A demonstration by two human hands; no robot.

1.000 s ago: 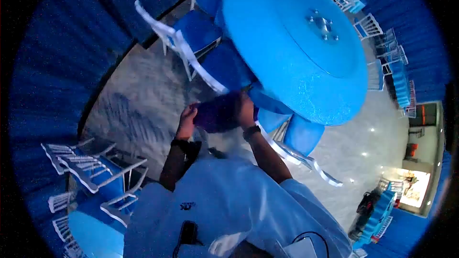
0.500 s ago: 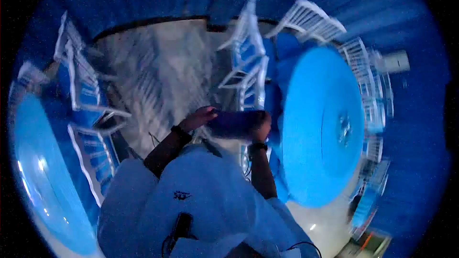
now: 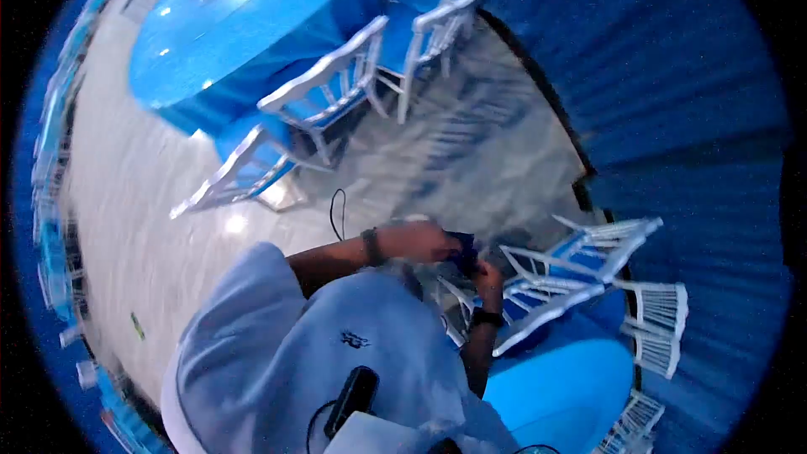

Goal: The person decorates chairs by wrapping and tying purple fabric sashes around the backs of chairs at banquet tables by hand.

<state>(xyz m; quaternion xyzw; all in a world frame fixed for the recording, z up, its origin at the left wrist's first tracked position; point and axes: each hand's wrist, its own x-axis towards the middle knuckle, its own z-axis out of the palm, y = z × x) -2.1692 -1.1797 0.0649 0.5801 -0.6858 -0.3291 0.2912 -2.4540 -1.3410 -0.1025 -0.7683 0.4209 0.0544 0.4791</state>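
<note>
A dark blue-purple piece of cloth [image 3: 461, 250], small and bunched up, is between my two hands in front of my white shirt. My left hand [image 3: 422, 240], with a dark band at its wrist, has its fingers closed on the cloth's left side. On the other side my right hand [image 3: 487, 279], also with a dark band, grips the lower right part. Motion blur hides the exact finger positions and most of the cloth's outline.
A round table [image 3: 252, 8] under a bright blue cloth stands upper left, with white slatted chairs [image 3: 324, 88] beside it. More white chairs [image 3: 580, 269] and a second blue-covered table [image 3: 559, 391] are close on my right. Blue drapes [image 3: 672, 101] hang along the right.
My view has swung round, so the tables and chairs have shifted. The cloth was stretched wide between my hands and is now bunched small, with my hands closer together.
</note>
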